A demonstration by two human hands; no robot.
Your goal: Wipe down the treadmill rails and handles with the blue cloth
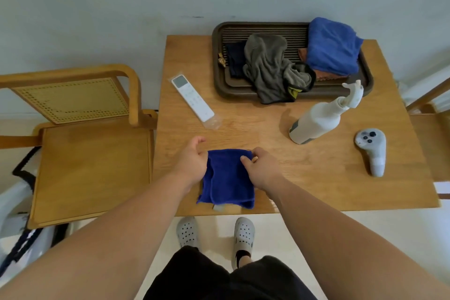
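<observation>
A folded dark blue cloth (227, 179) lies near the front edge of the wooden table (316, 173). My left hand (192, 159) grips the cloth's far left corner, fingers curled at its edge. My right hand (261, 168) pinches the cloth's far right corner, thumb on top. No treadmill rails or handles are in view.
A dark tray (219, 80) at the back holds a grey cloth (270, 70) and a lighter blue cloth (332, 46). A white spray bottle (319, 119), a white remote (192, 97) and a grey controller (372, 148) sit on the table. A wooden chair (90, 153) stands left.
</observation>
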